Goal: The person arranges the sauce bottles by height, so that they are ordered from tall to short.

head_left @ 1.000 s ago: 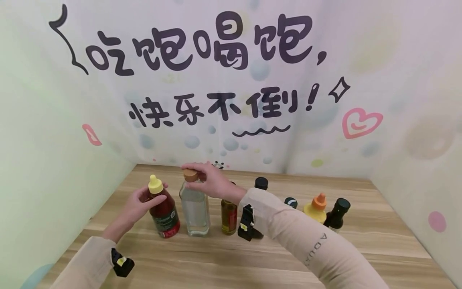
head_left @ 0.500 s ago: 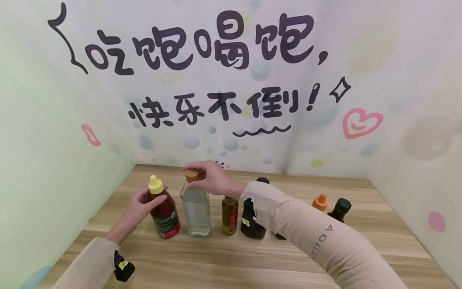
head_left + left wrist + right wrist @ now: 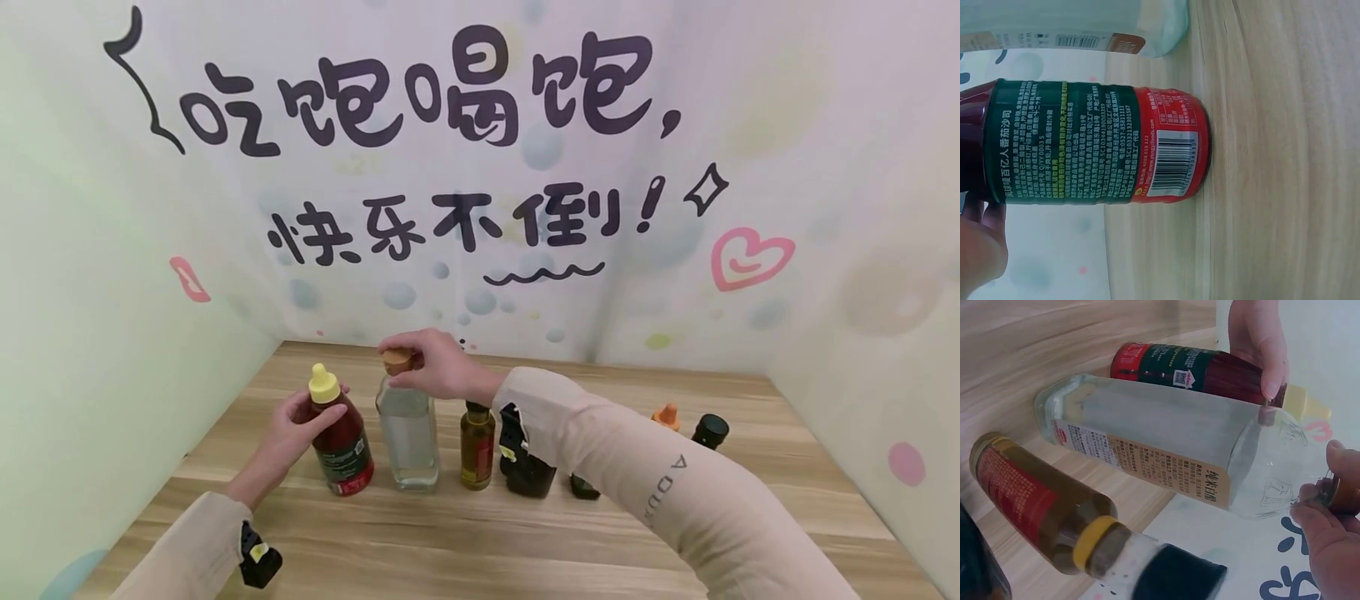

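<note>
Upright on the wooden table stands a ketchup bottle with a yellow nozzle cap; my left hand grips its upper part, thumb across the front. Beside it on the right is a clear glass bottle of white vinegar, filled with colourless liquid. My right hand holds its brown cap from above, fingers and thumb around the bottle top. In the right wrist view, the thumb and fingertips pinch at the neck below the cap. The ketchup bottle's green and red label fills much of the left wrist view.
A small amber bottle with a red label stands to the right of the vinegar. Further right are a dark bottle, an orange-tipped bottle and a black-capped bottle, partly behind my right sleeve. A printed curtain hangs behind the table.
My right forearm has shifted slightly, covering more of the orange-tipped bottle and uncovering more of the amber one. The vinegar bottle has moved very slightly right. My left hand has kept its grip.
</note>
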Tool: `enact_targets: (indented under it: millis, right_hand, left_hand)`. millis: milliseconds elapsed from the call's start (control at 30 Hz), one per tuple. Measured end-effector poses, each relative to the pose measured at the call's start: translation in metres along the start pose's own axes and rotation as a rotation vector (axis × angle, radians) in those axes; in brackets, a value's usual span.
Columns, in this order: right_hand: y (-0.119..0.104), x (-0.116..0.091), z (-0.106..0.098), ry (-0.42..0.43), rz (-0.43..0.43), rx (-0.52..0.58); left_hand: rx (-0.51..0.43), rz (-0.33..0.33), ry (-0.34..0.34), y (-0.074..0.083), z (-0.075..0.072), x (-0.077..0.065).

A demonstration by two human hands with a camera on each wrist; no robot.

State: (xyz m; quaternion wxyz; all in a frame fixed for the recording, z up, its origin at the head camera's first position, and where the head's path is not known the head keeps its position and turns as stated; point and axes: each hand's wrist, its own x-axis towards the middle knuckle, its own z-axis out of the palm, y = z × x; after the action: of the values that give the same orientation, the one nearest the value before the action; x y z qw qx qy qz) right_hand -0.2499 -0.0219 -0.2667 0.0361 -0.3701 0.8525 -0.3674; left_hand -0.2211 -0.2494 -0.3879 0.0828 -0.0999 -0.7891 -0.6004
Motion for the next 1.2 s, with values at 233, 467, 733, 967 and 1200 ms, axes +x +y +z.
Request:
enact_targets:
  millis: [233,467,733,967,1200]
  right_hand:
    - [-0.004,0.013,-0.015,0.066,0.013,0.009]
    - [-0.003,0.033,-0.022,0.11,0.017,-0.01]
    - [-0.003,0.054,-0.024,0.112,0.013,-0.022]
    - [0.001,0.073,-0.019,0.126,0.028,-0.004]
    - [0.01,0.088,-0.006,0.111,0.04,0.012]
  left_hand:
    - [0.004,-0.007,0.023,0.001,0.003,0.0]
    - [-0.007,-0.003,0.021,0.0,0.001,0.001]
    - [-0.03,0.009,0.013,0.0,0.001,0.0]
    - [-0.026,0.016,0.021,0.002,0.0,0.002]
    - [-0.029,0.028,0.034,-0.002,0.001,0.001]
